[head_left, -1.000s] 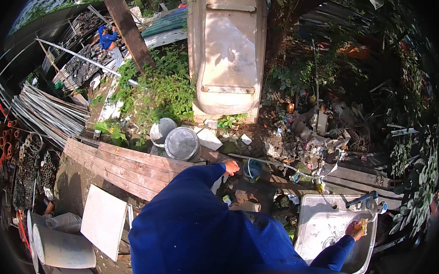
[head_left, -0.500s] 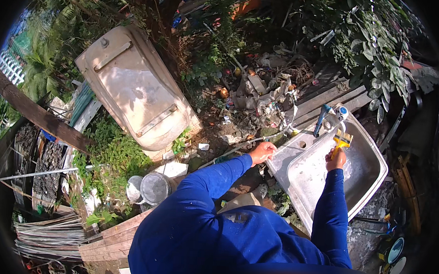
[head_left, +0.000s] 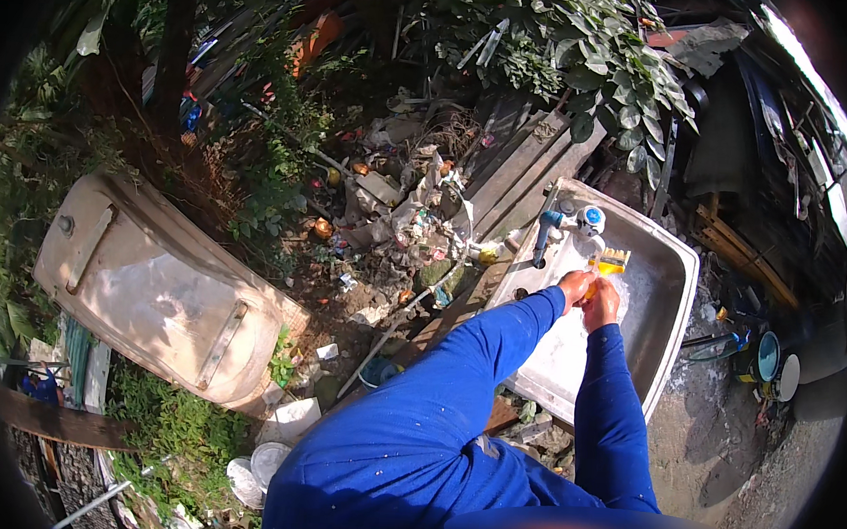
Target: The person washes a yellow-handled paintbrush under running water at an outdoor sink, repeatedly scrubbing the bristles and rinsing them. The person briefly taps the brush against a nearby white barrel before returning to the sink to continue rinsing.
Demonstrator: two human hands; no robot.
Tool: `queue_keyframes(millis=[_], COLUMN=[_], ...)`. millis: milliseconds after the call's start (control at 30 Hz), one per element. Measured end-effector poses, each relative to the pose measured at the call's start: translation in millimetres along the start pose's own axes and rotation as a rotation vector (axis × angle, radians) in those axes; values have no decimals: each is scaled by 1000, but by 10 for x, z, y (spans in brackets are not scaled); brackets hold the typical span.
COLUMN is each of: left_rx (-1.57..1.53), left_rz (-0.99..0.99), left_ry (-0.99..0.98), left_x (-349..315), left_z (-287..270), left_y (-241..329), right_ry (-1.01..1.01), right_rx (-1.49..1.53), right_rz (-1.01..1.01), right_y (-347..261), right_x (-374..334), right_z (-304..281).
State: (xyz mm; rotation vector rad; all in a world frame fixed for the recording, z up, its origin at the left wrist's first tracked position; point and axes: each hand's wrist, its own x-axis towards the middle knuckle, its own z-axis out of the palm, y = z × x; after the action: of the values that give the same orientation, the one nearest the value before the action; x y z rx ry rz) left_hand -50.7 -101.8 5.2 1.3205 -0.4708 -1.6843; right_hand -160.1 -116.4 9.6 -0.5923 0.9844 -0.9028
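Note:
Over a white, stained sink (head_left: pixel 688 288), my right hand (head_left: pixel 601 306) grips the yellow handle of a paintbrush (head_left: pixel 613 259). The brush's pale bristles point away from me, toward the tap. Right beside it, my left hand (head_left: pixel 576 286) has its fingers closed at the same handle; the exact finger contact is partly hidden. Just beyond the hands stand a tap with a round blue-and-white top (head_left: pixel 591 219) and a dark blue tap handle (head_left: pixel 547 235) at the sink's far left corner.
An upturned old bathtub (head_left: pixel 183 290) lies at left among plants. Rubble and litter (head_left: pixel 398 206) spread beyond the sink, beside weathered planks (head_left: pixel 524 169). White buckets (head_left: pixel 267 465) sit near my left side. Round pans or lids (head_left: pixel 769 355) are at right; leafy branches (head_left: pixel 634 94) overhang the far side.
My left hand has left the sink's left edge and moved right to the paintbrush handle beside my right hand. The view has swung right, so the scene sits farther left.

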Motion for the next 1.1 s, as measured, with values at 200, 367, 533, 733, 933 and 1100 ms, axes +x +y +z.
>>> queue_keyframes(millis=[200, 367, 533, 733, 933, 1100], left_rx=[-250, -290, -388, -268, -62, -18], left_rz=[-51, 39, 82, 89, 62, 3], left_ry=[-6, -153, -230, -165, -97, -33], left_x=[345, 603, 595, 200, -399, -828], left_z=[237, 113, 46, 105, -247, -375], left_y=[-54, -87, -80, -34, -219, -213], right_ry=[138, 129, 498, 456, 294, 189], right_rx=[-156, -203, -493, -398, -41, -4], right_rz=[-188, -424, -406, -333, 14, 100], right_y=[57, 331, 291, 377, 256, 225], right_x=[-27, 39, 26, 272, 16, 13], right_z=[-2, -43, 127, -206, 101, 111])
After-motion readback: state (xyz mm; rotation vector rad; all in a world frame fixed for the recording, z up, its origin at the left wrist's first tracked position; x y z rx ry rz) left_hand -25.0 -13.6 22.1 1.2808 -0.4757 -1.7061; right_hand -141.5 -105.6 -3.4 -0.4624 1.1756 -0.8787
